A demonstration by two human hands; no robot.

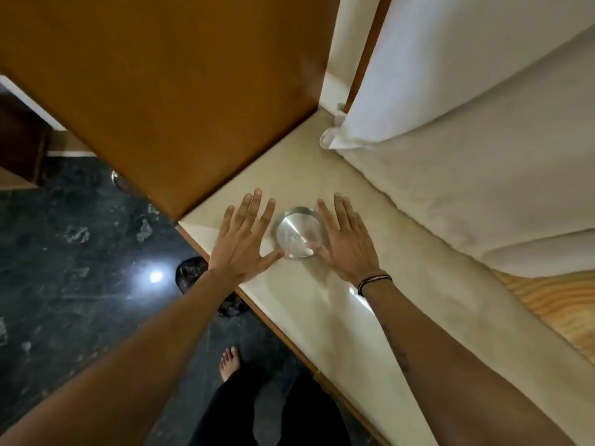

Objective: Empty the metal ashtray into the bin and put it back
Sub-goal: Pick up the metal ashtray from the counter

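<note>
Nearest me: both bare forearms reaching forward from the bottom corners, black trousers and one bare foot (pixel 229 363) on the dark marble floor (pixel 80 252) below. Left hand (pixel 243 239) and right hand (pixel 346 243) are both flat, palm down, fingers spread and loose, gripping nothing. The metal ashtray (pixel 299 232) sits upright on the cream ledge (pixel 322 300) directly between the two hands. Left thumb tip touches or nearly touches its near-left rim; right thumb lies over the near-right rim, looks like contact, can't confirm. The rest of the fingers run alongside the ashtray, not wrapped around it. Inside of the ashtray looks shiny, contents too blurred to tell. Black bands on the right wrist (pixel 375 282). Brown wooden panel (pixel 167 91) far left of the ledge, white pillow (pixel 467 140) far right, just beside the ledge. A dark crumpled bag (pixel 190 272) is on the floor near the ledge edge, partly hidden by my left arm.
</note>
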